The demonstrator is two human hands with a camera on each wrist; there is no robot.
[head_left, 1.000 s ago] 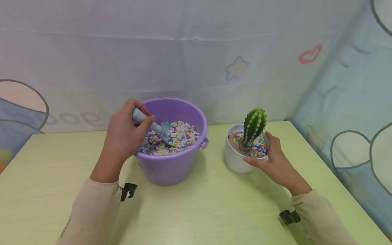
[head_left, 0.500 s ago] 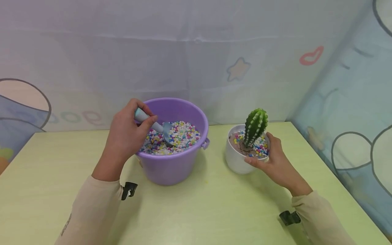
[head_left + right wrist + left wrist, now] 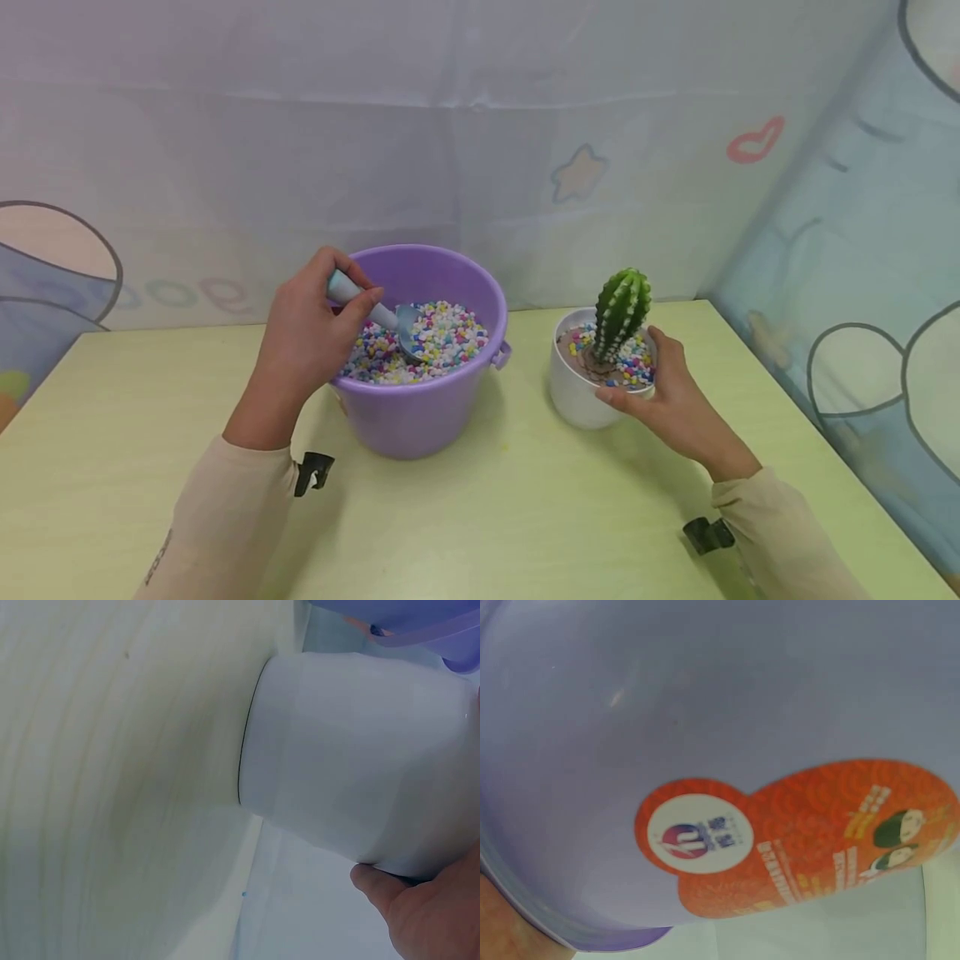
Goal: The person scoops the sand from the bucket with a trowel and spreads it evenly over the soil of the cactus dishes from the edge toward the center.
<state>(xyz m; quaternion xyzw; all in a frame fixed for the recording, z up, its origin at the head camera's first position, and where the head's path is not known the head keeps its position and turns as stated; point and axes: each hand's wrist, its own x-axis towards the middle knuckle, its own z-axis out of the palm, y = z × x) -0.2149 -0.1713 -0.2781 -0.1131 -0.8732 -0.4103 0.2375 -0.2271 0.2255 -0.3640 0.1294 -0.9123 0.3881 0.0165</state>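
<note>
My left hand [image 3: 311, 325] pinches the pale blue handle of a small scoop [image 3: 406, 331] over the left rim of a purple bucket [image 3: 412, 421]. The scoop's bowl rests in the colourful pebbles [image 3: 450, 333] inside. My right hand [image 3: 678, 408] grips the right side of a white pot [image 3: 577, 400], thumb at the front rim and fingers behind. A green cactus [image 3: 624, 312] stands in the pot, leaning slightly right, with brown soil and scattered pebbles on its right side. The left wrist view is mostly filled by the bucket's wall with an orange label [image 3: 802, 847].
Both containers stand on a pale yellow-green table [image 3: 465, 533], the pot to the bucket's right. A printed cloth backdrop [image 3: 300, 167] hangs behind the table, and another panel [image 3: 870, 250] runs along the right side. A small lug [image 3: 502, 355] sticks out from the bucket toward the pot.
The view has shifted slightly. Both hands, the scoop, the bucket and the pot keep nearly the same places.
</note>
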